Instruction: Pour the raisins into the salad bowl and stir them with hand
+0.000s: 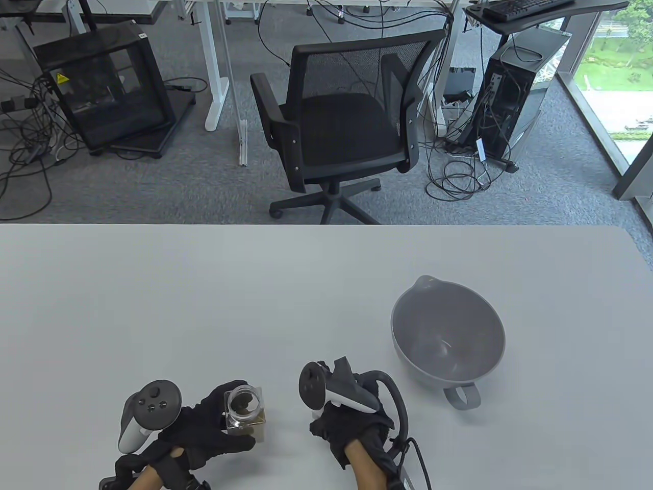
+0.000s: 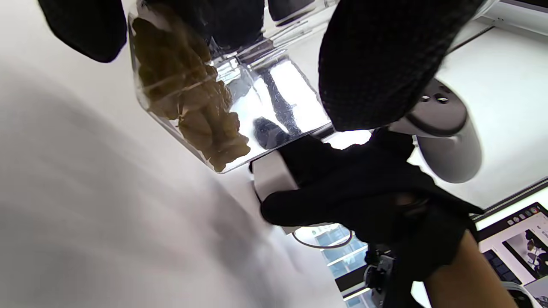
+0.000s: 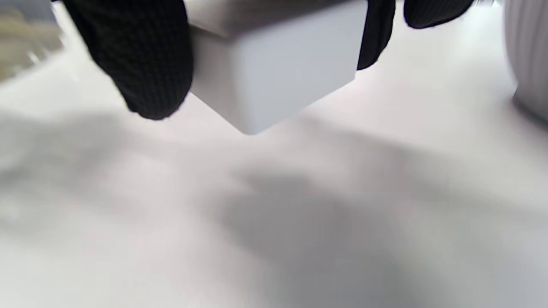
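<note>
Now the left hand (image 1: 204,429) grips the open raisin jar (image 1: 244,410); the right hand (image 1: 352,423) holds its lid (image 3: 274,81) (set aside first), then tip over the bowl (image 1: 448,334).

The left hand (image 1: 204,426) gripped a clear, open-mouthed jar (image 1: 245,411) with brown raisins (image 1: 242,404) inside, fingers curled round its body. Just to the jar's right, the right hand (image 1: 352,426) hovered knuckles-up, its fingers hidden. Beyond that hand, well apart from the grip, stood the grey salad bowl (image 1: 448,334) on the table (image 1: 204,306).
</note>
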Demonstrator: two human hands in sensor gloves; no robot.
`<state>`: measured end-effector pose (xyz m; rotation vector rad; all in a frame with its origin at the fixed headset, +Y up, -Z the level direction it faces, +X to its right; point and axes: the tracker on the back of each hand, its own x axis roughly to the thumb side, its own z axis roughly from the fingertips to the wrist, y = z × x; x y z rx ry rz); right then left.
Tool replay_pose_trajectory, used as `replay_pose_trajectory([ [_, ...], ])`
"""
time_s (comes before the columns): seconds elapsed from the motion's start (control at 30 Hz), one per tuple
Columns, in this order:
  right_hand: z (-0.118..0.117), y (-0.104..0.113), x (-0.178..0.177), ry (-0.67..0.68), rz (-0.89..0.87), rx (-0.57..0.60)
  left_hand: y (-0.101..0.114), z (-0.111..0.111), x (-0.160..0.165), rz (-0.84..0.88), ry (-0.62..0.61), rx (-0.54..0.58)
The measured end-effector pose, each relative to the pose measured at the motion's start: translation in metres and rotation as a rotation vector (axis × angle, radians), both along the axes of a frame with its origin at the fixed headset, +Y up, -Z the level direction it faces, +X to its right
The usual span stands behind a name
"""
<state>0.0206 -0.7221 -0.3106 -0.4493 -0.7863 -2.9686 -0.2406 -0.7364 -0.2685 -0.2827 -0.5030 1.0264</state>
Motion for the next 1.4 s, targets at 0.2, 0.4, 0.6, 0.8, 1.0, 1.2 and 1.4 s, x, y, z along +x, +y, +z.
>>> replay_pose_trajectory([
  [0.2, -0.003, -0.031, -0.004, -0.023, 0.168, -0.046, -0.001, 0.0, -0.003, 0.008, 0.006, 0.001],
  [0.4, -0.001, -0.016, -0.002, -0.022, 0.081, -0.039, -0.003, 0.0, -0.003, 0.003, 0.002, 0.002],
  [0.6, 0.013, 0.06, 0.063, -0.372, -0.331, 0.664, -0.003, 0.0, 0.0, -0.005, -0.028, 0.015],
  [0.8, 0.028, 0.05, 0.188, -1.074, -0.474, 0.801, -0.004, 0.0, 0.0, -0.006, -0.046, 0.023],
  [1.0, 0.025, 0.002, 0.234, -1.292, -0.899, 0.396, -0.004, 0.0, 0.0, -0.001, -0.049, 0.024],
  [1.2, 0.03, 0.003, 0.247, -1.261, -0.721, 0.358, -0.005, 0.0, -0.001, -0.004, -0.056, 0.014],
  [1.4, 0.02, 0.007, 0.231, -1.121, -0.674, 0.398, -0.006, 0.001, 0.003, -0.021, -0.101, 0.009],
])
